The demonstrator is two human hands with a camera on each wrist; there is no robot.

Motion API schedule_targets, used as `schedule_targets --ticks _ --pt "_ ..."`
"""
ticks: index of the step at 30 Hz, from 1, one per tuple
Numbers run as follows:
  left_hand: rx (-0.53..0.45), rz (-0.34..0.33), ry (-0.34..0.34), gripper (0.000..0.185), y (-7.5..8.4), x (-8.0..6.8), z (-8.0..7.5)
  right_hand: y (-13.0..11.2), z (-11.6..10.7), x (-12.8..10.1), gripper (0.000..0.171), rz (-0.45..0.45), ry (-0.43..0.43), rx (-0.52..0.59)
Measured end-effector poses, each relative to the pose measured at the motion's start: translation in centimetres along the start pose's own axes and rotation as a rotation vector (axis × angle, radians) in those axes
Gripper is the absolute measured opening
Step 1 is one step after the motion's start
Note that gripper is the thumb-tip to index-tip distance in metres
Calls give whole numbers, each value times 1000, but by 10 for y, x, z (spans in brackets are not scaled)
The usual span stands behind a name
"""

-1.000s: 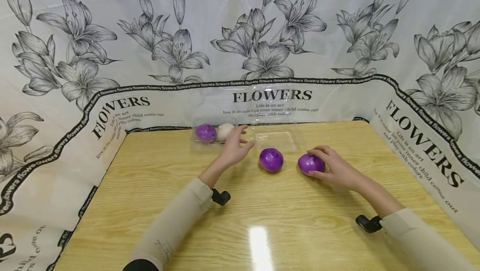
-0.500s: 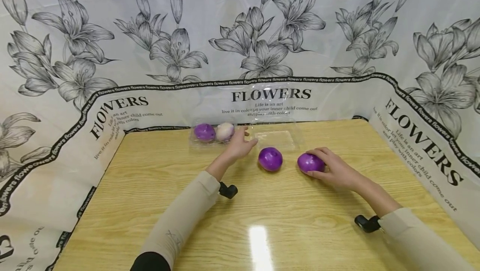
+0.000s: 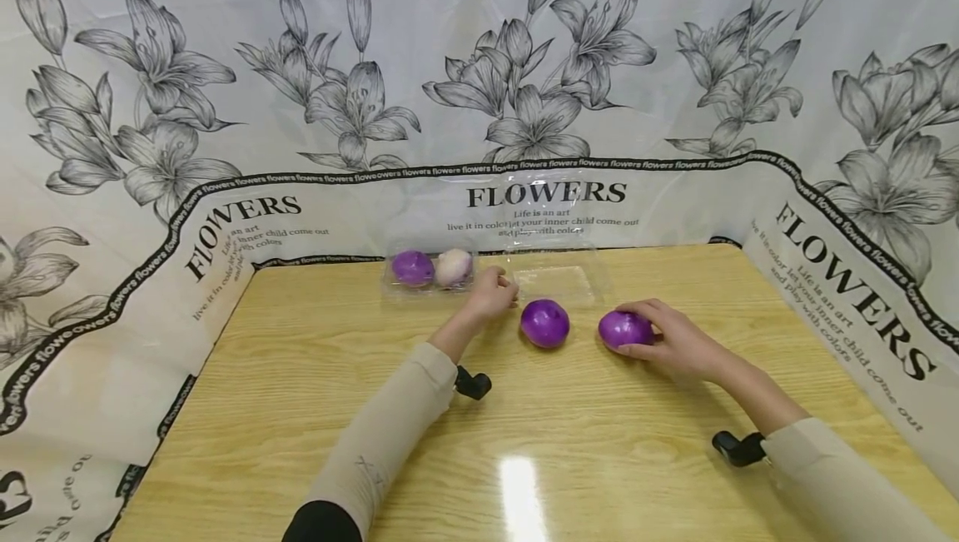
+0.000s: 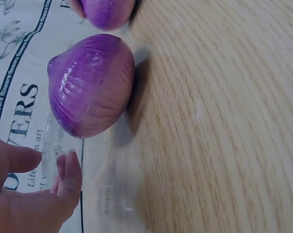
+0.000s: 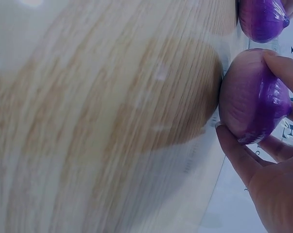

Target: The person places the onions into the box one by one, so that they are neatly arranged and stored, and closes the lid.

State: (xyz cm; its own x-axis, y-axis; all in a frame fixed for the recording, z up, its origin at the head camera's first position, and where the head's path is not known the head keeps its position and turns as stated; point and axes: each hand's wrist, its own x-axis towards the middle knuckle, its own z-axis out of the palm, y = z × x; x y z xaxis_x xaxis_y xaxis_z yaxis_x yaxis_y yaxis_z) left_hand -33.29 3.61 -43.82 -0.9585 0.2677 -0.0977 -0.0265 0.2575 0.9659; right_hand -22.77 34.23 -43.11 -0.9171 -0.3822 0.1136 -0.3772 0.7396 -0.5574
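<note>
My right hand [image 3: 683,346] holds a purple onion [image 3: 622,330] on the table, thumb and fingers around it in the right wrist view. Left of it stands another purple onion [image 3: 545,324], untouched, large in the left wrist view. Behind them a clear plastic box [image 3: 573,282] lies with its lid raised against the backdrop. At its left edge my left hand [image 3: 490,292] has curled fingers; in the left wrist view thumb and fingertips pinch a thin clear wall, though the contact is faint.
Farther left, a second clear box [image 3: 397,290] contains a purple onion [image 3: 413,268] and a pale, onion-like one [image 3: 453,266] with some purple. A flower-printed cloth [image 3: 360,217] borders the wooden table [image 3: 562,434] at the back and sides.
My left hand has moved right, away from the second box, to the open box's left edge, and its fingers have curled. My right hand stays on its onion.
</note>
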Motion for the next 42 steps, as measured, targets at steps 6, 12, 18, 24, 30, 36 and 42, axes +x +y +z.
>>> schedule_targets --ticks 6,12,18,24,30,36,42 --pt "-13 -27 36 56 2 2 4 0 -1 1 60 0 -4 3" --pt "-45 -33 79 56 4 6 7 4 -1 5 64 18 -38 11" --pt "-48 -36 84 56 5 8 7 4 -1 5 65 21 -58 18" --pt "-125 -28 83 57 6 8 7 -3 -7 3 63 -1 -62 30" --pt "-218 -51 65 60 4 9 7 -14 -20 7 62 -15 -16 76" --pt "-295 -59 44 61 1 12 5 -22 -28 18 63 -26 33 61" --pt "-319 -63 38 59 2 10 5 -28 -31 32 63 -52 52 79"
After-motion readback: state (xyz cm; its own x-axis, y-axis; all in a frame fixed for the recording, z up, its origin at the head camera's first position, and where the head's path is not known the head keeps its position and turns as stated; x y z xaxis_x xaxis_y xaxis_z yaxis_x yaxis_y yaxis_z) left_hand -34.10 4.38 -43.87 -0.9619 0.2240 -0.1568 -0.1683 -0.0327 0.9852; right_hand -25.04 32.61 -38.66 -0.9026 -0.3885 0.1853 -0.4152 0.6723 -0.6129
